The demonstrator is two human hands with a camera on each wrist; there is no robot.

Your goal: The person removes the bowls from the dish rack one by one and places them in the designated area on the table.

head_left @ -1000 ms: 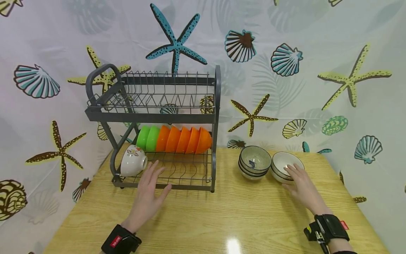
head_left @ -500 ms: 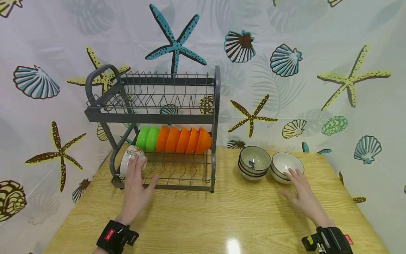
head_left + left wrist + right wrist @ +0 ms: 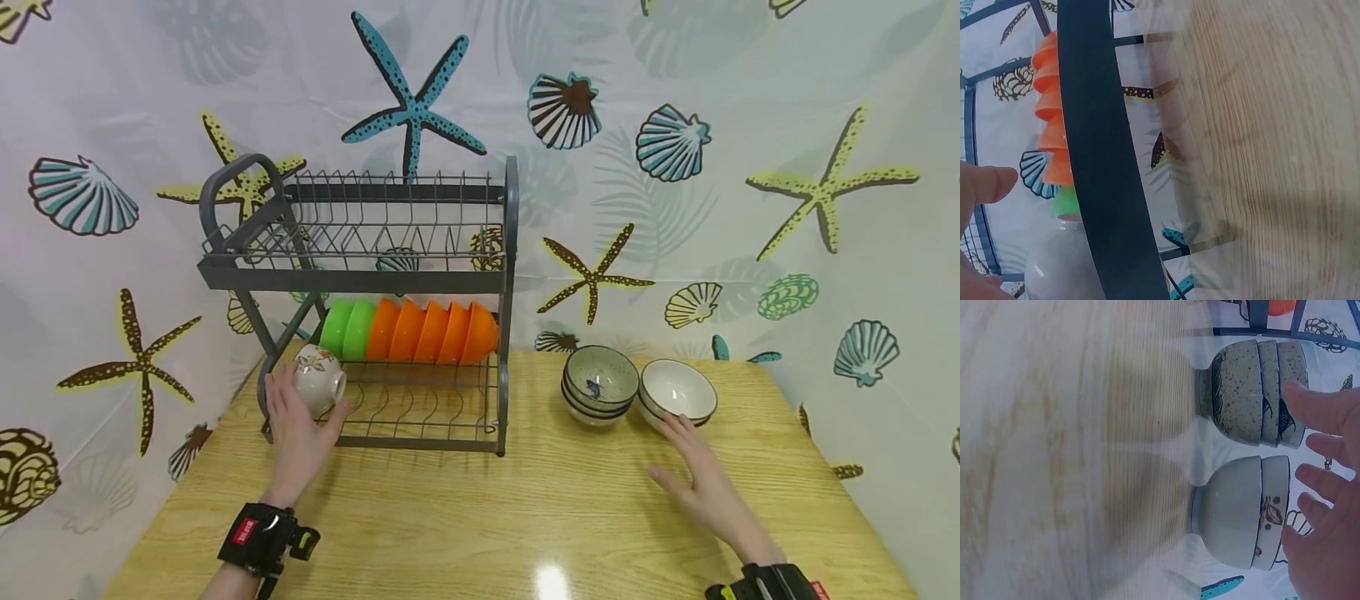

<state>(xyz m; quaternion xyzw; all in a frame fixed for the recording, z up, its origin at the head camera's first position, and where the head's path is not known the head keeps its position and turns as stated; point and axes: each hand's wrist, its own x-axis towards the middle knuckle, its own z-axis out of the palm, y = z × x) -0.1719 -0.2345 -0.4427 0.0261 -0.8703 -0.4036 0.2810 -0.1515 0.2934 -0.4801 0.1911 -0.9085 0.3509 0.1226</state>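
A white bowl with a floral pattern (image 3: 319, 377) stands on its side at the left end of the rack's lower tier. My left hand (image 3: 297, 437) reaches around it, fingers along its left side and thumb spread to the right. The left wrist view shows the thumb (image 3: 991, 184) apart from the bowl (image 3: 1063, 265); finger contact is unclear. On the right, my right hand (image 3: 705, 483) hovers at the near side of two stacked white bowls (image 3: 675, 387), fingers spread and relaxed. In the right wrist view the fingertips are close to the upper bowl's rim (image 3: 1275, 515).
Green bowls (image 3: 348, 331) and several orange bowls (image 3: 431, 332) stand nested on edge along the back of the dark two-tier dish rack (image 3: 390, 282). A stack of speckled grey bowls (image 3: 602, 379) sits left of the white pair on the wooden table (image 3: 480, 517).
My left hand has moved left, from in front of the floral bowl to its left side. My right hand has drawn slightly back and left. The bowls stay in place.
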